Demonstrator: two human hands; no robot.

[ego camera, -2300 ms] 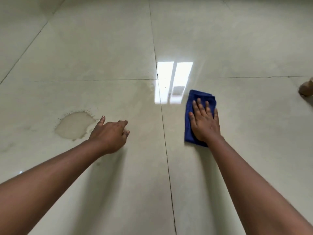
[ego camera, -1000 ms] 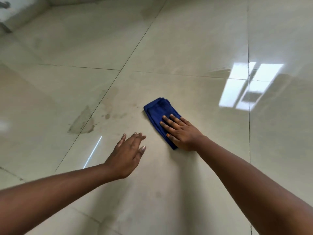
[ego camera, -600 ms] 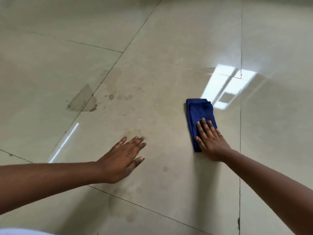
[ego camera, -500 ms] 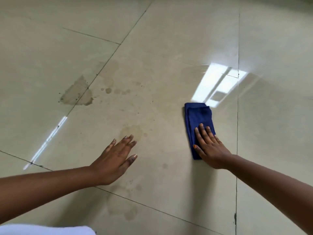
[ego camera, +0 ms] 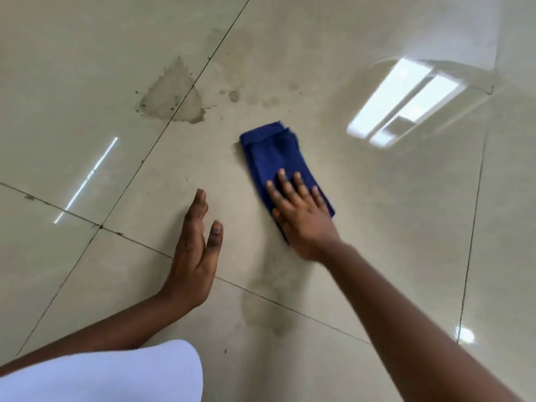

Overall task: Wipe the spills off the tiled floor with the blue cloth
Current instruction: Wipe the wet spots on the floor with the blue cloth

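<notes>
The right hand (ego camera: pixel 301 219) presses flat, fingers straight, on the near end of the blue cloth (ego camera: pixel 275 158), whose long axis runs away from it. The largest spill (ego camera: pixel 171 100) lies ahead-left of both hands, just beyond the cloth's far end. The left hand (ego camera: pixel 194 250), relaxed and holding nothing, is just beside the right.

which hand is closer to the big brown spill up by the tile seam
Left, narrowly. The left hand lies open on the floor below the spill, its fingertips pointing toward it. The right hand presses the cloth, off to the spill's lower right.
</notes>
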